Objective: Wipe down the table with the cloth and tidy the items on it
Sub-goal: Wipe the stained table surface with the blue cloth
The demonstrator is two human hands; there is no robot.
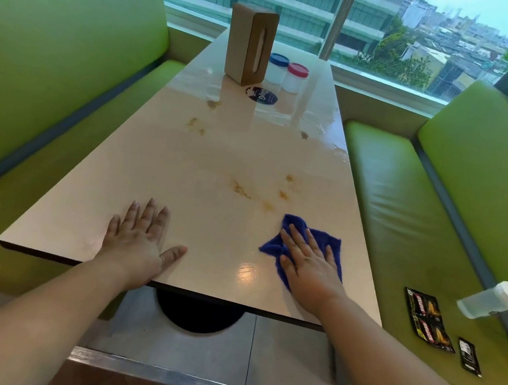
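The scene is viewed through a single wide-angle camera worn at head height, placed just short of the near end of the worktop (188,162). It is pointed forward and down along the worktop's length, toward the window (383,28) at the far end. The near edge is seen close up, and the green booth seats (398,211) are taken in at both sides.

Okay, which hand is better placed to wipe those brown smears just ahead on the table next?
Right, most likely. The right hand presses flat on the blue cloth, and the nearest brown smears lie just beyond it. The left hand rests bare on the table.
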